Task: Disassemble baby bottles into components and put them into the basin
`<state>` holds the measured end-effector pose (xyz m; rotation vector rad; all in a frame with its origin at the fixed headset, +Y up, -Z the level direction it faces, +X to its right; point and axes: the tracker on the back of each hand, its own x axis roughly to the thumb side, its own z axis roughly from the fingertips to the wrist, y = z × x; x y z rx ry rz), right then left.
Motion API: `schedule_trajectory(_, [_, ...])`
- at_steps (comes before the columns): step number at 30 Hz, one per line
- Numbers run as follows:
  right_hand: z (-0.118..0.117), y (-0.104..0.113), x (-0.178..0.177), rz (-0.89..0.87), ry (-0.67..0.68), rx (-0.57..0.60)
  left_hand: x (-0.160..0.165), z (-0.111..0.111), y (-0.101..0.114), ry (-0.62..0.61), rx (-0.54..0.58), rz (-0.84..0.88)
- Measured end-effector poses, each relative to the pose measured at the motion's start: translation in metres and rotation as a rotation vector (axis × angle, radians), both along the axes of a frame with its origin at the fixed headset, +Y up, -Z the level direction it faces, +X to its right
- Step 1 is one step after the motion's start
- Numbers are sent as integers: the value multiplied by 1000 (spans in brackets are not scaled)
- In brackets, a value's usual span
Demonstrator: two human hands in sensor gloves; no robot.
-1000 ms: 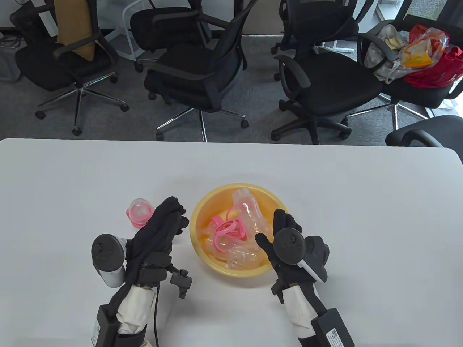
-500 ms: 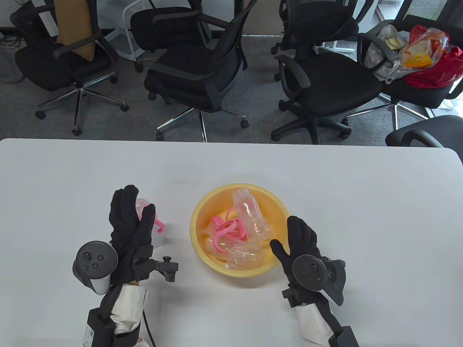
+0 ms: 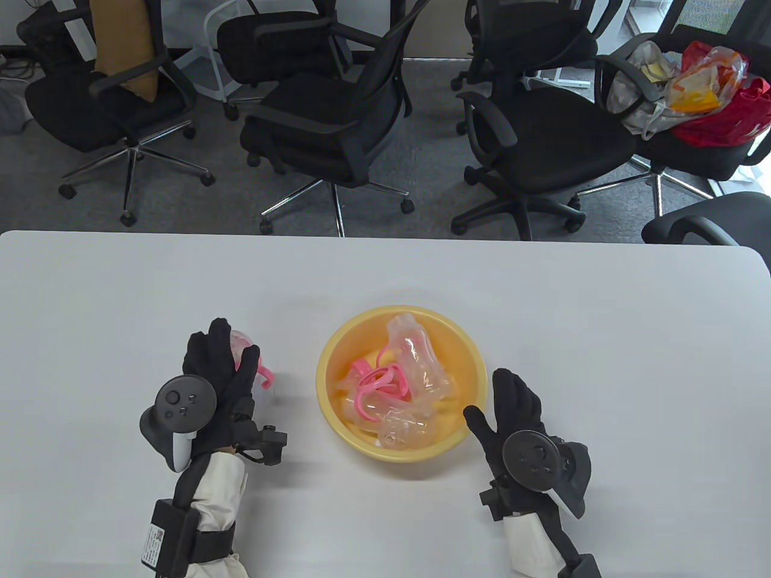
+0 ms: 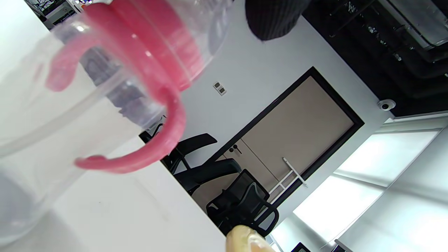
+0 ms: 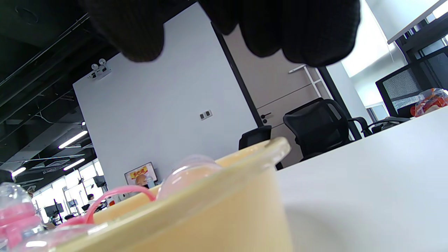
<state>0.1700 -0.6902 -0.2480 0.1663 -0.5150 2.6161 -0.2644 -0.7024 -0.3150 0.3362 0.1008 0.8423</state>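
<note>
Basin [image 3: 328, 367] already full of parts; last bottle [image 3: 256, 376], still assembled, gripped in left hand [image 3: 220, 376] fingers. Right hand [image 3: 512, 409] fingers spread, empty, beside basin.

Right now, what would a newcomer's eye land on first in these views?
The yellow basin at the table's centre, heaped with clear bottle bodies and pink handle rings. To its left, the left hand grips a pink-collared baby bottle that is not yet taken apart. The right hand rests open beside the basin.

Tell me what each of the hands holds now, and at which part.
The left hand grips the baby bottle around its upper part, by the cap. The right hand holds nothing.
</note>
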Motion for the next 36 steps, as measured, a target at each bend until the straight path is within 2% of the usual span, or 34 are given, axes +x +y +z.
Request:
schedule_trajectory(10, [2,-7,9,-49,-8,-28,0,-8,-21,24,2,-58])
schedule_trajectory(19, [2,-10,3,-32,25,-60,1,-5,-19,40,46,-192])
schedule_trajectory(22, [2,-11,1,-44,45,-75,-3,-3,-15,58,57,-171])
schedule_trajectory(28, [3,-11,-3,-62,71,-71,-5,6,9,38,141,-33])
schedule_trajectory(36, [7,-10,-15,-86,131,-63,38,37,62,-170,347,79])
